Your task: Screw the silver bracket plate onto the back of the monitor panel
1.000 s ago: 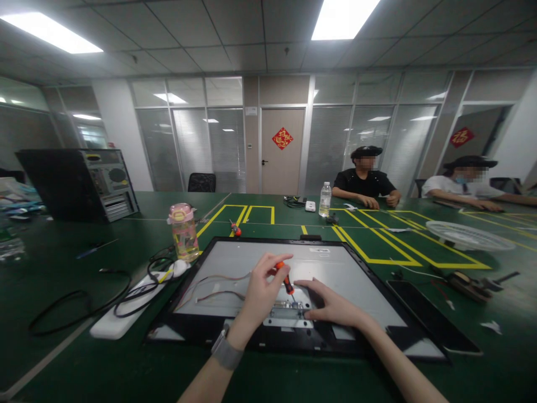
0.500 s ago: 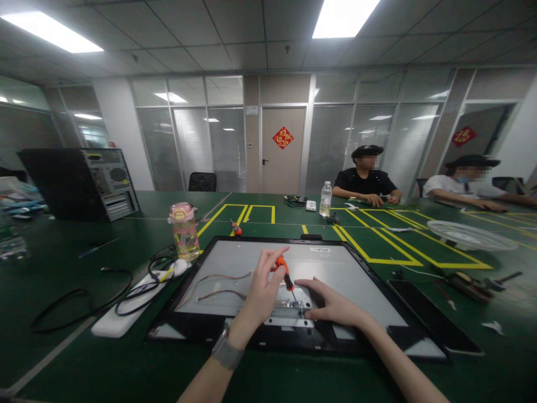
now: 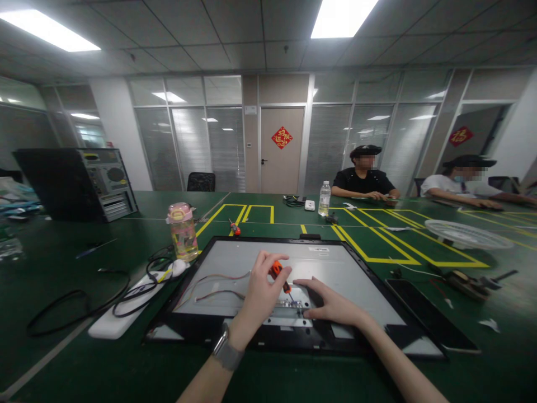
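- At ctr of the green tabletop (image 3: 75, 358), a monitor panel (image 3: 348, 271) is lying flat, back side up: grey sheet-metal back w/ a black frame running round it.
- Writing: a white sticker (image 3: 319, 249) is sitting near the panel's far edge, print too small to read. A red diamond sign (image 3: 282, 137) w/ gold characters is hanging on the far door, also not legible.
- The left hand (image 3: 260, 294), w/ a grey watch (image 3: 226, 352) on the wrist, is closing its grip round a screwdriver (image 3: 276, 271). It has an orange handle, a black collar and a thin shaft tilting down-right, w/ the tip meeting a small metal board (image 3: 293, 313) by the panel's near edge.
- The right hand (image 3: 331, 303) is resting just right of that board, grip loose & holding nothing, fingers lying flat on the panel.
- Thin wires (image 3: 218, 284), reddish & white, are running across the panel's left half toward the board.
- Left of the panel, a pink bottle (image 3: 183, 232) is standing upright and black cables (image 3: 84, 305) are looping over a white power strip (image 3: 119, 313). A PC tower (image 3: 79, 182) is sitting further back.
- Right of the panel, a black slab (image 3: 428, 316) is lying just beside the frame.
- Yellow tape lines (image 3: 377, 246) are crossing the tabletop beyond the panel.
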The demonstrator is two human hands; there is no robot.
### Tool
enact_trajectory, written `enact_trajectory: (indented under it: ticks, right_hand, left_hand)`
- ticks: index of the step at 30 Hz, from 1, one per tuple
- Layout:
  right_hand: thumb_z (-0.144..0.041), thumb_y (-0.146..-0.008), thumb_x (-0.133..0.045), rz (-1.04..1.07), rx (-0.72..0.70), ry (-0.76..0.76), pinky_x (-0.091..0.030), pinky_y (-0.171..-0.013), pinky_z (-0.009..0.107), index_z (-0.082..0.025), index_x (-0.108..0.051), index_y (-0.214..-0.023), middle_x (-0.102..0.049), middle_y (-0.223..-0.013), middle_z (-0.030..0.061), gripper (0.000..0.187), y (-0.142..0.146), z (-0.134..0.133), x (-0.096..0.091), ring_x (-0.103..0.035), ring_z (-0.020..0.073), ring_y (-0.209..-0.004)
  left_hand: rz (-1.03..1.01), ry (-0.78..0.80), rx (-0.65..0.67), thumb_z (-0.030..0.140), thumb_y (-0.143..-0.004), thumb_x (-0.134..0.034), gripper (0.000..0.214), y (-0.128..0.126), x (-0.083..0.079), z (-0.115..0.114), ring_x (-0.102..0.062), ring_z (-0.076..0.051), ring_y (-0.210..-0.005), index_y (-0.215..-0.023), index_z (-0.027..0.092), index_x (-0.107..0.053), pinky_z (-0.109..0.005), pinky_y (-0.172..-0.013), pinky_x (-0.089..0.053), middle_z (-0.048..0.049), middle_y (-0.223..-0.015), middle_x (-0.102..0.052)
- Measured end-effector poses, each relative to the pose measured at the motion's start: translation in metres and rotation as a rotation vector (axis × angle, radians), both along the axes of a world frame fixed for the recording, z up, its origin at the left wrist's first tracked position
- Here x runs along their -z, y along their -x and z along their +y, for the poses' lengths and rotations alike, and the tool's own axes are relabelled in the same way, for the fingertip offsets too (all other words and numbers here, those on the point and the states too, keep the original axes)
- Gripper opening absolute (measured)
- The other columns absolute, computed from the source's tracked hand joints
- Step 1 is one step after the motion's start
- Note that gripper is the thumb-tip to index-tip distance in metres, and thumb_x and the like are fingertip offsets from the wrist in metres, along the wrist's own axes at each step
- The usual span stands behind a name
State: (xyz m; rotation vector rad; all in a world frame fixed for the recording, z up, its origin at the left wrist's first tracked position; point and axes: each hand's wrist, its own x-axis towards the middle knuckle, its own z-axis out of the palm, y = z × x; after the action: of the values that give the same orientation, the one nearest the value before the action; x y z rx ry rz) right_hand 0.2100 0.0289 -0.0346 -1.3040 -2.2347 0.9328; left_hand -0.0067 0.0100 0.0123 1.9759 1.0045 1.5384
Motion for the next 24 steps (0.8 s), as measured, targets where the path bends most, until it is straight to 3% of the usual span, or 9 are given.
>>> enact_trajectory:
  ticks: [5, 10, 15, 20, 24]
  right_hand:
    - [-0.038, -0.069, -0.072, -0.005, -0.009, -0.010, -0.015, -0.116, 0.050, -0.022, -0.045, -0.138, -0.045, -0.145, 0.0095, 0.076, 0.0002, 0.0004, -0.0008, -0.030, 0.0327, -0.139]
    - [-0.040, -0.070, -0.072, -0.002, -0.010, -0.009, -0.016, -0.116, 0.051, -0.023, -0.044, -0.139, -0.045, -0.145, 0.0092, 0.076, 0.0004, -0.0009, -0.0027, -0.029, 0.0322, -0.139]
    - [-0.039, -0.070, -0.072, 0.002, -0.014, -0.001, -0.015, -0.117, 0.049, -0.019, -0.044, -0.139, -0.044, -0.145, 0.0108, 0.077, 0.0010, -0.0016, -0.0040, -0.029, 0.0338, -0.139]
    - [-0.038, -0.070, -0.072, 0.005, -0.022, -0.017, -0.012, -0.117, 0.049, -0.021, -0.044, -0.139, -0.045, -0.144, 0.0102, 0.076, 0.0006, 0.0002, -0.0020, -0.031, 0.0322, -0.138]
    - [-0.039, -0.070, -0.072, 0.002, -0.014, -0.013, -0.015, -0.117, 0.050, -0.021, -0.045, -0.138, -0.044, -0.146, 0.0101, 0.076, -0.0003, 0.0001, -0.0003, -0.028, 0.0327, -0.140]
  left_hand:
    - [-0.007, 0.006, 0.109, 0.017, -0.087, -0.045, 0.037, 0.0005, -0.0008, 0.0002, -0.055, -0.017, -0.087, -0.123, 0.022, -0.056, -0.031, -0.080, -0.048, -0.0041, -0.097, -0.052]
    - [0.026, -0.013, -0.012, 0.022, -0.082, -0.059, 0.027, -0.0005, 0.0009, 0.0013, -0.055, -0.015, -0.076, -0.108, 0.021, -0.062, -0.029, -0.075, -0.049, -0.0011, -0.089, -0.050]
    - [0.022, -0.005, 0.121, 0.016, -0.088, -0.046, 0.036, -0.0001, 0.0002, -0.0003, -0.057, -0.017, -0.091, -0.122, 0.022, -0.055, -0.029, -0.080, -0.049, -0.0053, -0.103, -0.055]
    - [0.069, -0.064, 0.055, 0.021, -0.087, -0.054, 0.035, 0.0000, -0.0007, -0.0008, -0.058, -0.016, -0.080, -0.122, 0.023, -0.057, -0.030, -0.077, -0.050, -0.0029, -0.092, -0.057]
    - [-0.003, 0.010, 0.193, 0.016, -0.089, -0.047, 0.043, 0.0001, 0.0022, 0.0006, -0.061, -0.016, -0.091, -0.131, 0.024, -0.049, -0.029, -0.078, -0.053, -0.0067, -0.110, -0.057]
